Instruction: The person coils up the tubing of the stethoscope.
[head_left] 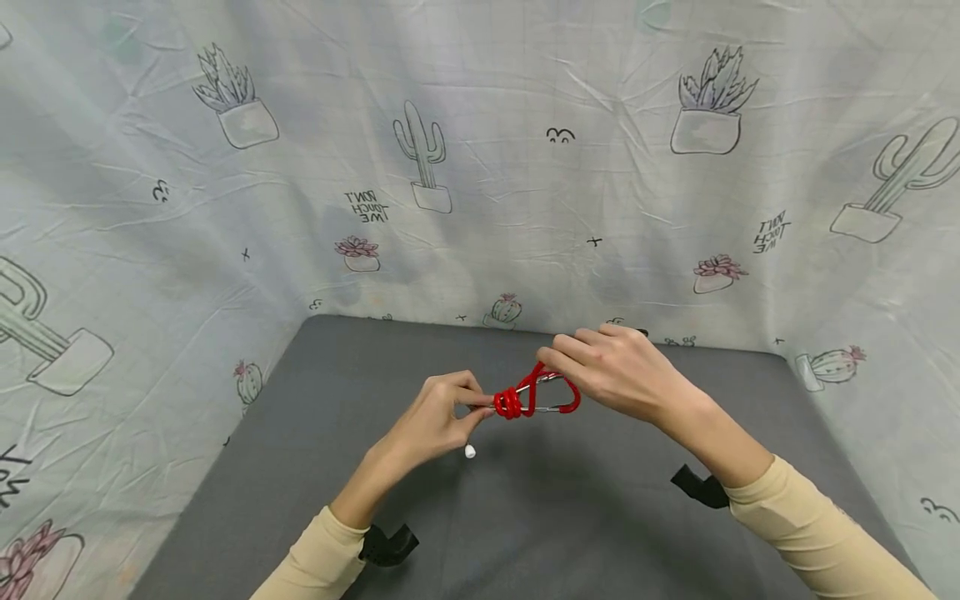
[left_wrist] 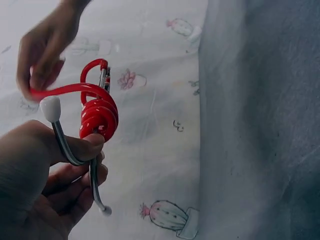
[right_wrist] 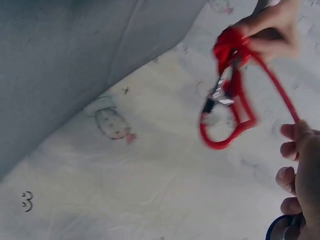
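A stethoscope with red tubing (head_left: 508,404) is held in the air over the grey table, between both hands. My left hand (head_left: 438,417) pinches its metal ear tubes (left_wrist: 94,182) between thumb and fingers; a white ear tip (left_wrist: 50,108) sticks up past the thumb. Just beyond those fingertips the tubing is wound in several tight turns, with a loop (right_wrist: 217,145) reaching out past the coil. The right hand (head_left: 611,367) grips a stretch of tubing drawn off from the coil. By its palm, a round dark-rimmed chest piece (right_wrist: 282,229) shows partly at the right wrist view's bottom edge.
Below the hands lies the grey tabletop (head_left: 525,517). A pale cloth (head_left: 510,208) printed with cacti surrounds it at the back and sides. Black pieces (head_left: 387,546) show by both wrists.
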